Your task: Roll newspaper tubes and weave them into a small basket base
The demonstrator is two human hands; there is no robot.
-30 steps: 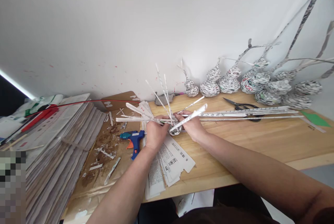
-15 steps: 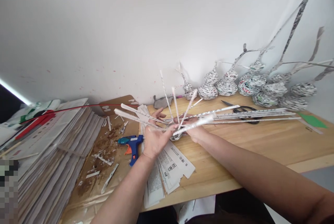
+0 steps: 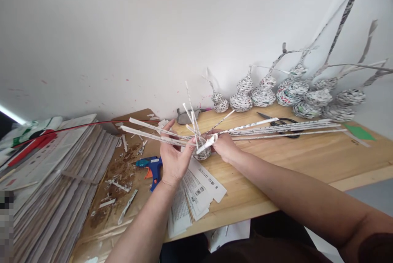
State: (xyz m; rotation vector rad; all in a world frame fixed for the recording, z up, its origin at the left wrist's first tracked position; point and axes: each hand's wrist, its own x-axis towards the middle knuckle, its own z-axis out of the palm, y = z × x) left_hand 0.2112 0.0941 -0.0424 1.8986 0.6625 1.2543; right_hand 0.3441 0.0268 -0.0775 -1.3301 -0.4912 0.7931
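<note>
A small woven paper piece [image 3: 202,153] sits between my hands, with several rolled newspaper sticks fanning out of it. My left hand [image 3: 174,154] is at its left side, thumb against the piece and fingers raised behind the sticks that point left. On the right, my right hand [image 3: 223,144] is closed around the base of the sticks at the rim; its fingertips are partly hidden. One thick white tube [image 3: 207,143] points toward the camera. Long paper sticks [image 3: 294,129] extend right over the table.
Woven gourd shapes [image 3: 241,101] line the wall. Black scissors [image 3: 287,127] lie under the long sticks. A blue glue gun [image 3: 156,169], paper strips [image 3: 199,193] and scraps are left of centre. A tall newspaper stack [image 3: 61,173] stands far left.
The view has shifted slightly. My left hand has opened wider from the piece, and the sticks standing up in the middle have changed their tilt.
</note>
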